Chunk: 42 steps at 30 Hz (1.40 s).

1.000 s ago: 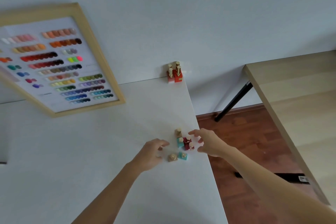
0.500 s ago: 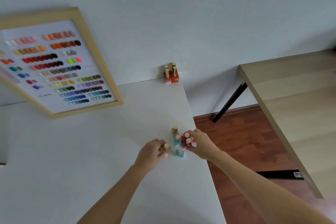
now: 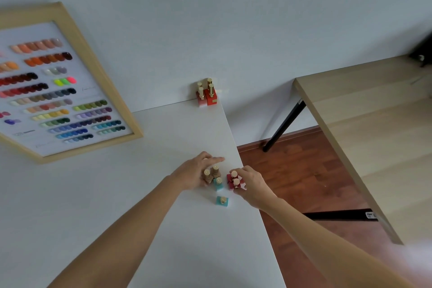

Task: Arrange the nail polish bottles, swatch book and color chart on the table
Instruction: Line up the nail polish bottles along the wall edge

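On the white desk (image 3: 117, 206), near its right edge, a small cluster of nail polish bottles is being gathered by two bare hands. The left hand (image 3: 191, 174) is closed around two tan bottles (image 3: 211, 174), its grip narrow, with the forefinger stretched out beyond them. The right hand (image 3: 251, 184) is closed around two dark red bottles (image 3: 233, 181), its grip likewise narrow and wrapped about their right side. Between the two hands a teal bottle (image 3: 218, 183) is seen upright, just beside the tan pair and near the red pair. A second teal bottle (image 3: 222, 200) is left apart, nearer the person, below the gap between the hands; it is judged roughly equally near to either hand, with its long axis upright and its cap towards the camera. At the far corner of the desk, against the wall, a group of red bottles with gold caps (image 3: 207, 94) is already set together. The framed color chart (image 3: 58, 91) is seen at the left, well apart from the cluster. No swatch book can be made out.
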Each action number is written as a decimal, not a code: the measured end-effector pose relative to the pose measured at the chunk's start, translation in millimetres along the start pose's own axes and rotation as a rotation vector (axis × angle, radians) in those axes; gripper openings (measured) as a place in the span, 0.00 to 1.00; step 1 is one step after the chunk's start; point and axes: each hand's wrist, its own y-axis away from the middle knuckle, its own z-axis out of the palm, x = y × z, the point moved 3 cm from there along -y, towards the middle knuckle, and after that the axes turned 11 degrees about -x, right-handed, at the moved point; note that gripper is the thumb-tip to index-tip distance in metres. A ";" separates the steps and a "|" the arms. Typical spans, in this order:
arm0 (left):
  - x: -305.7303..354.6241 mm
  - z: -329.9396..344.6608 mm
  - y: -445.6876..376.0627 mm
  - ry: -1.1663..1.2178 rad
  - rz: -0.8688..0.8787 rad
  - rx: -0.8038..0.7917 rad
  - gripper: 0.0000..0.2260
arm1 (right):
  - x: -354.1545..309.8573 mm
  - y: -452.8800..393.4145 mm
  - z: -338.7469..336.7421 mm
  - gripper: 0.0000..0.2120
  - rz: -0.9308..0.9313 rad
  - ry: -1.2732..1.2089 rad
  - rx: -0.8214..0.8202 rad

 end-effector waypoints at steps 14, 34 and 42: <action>-23.9 -12.6 1.1 0.047 -0.038 0.259 0.19 | -22.3 -46.3 -17.3 0.19 -0.032 0.014 0.035; -92.1 -96.1 -43.1 0.262 -0.264 0.660 0.23 | -86.5 -188.0 -55.4 0.16 -0.078 0.051 0.090; -103.0 -130.0 -80.6 0.321 -0.247 0.717 0.21 | -82.1 -196.6 -58.2 0.19 -0.109 -0.020 0.095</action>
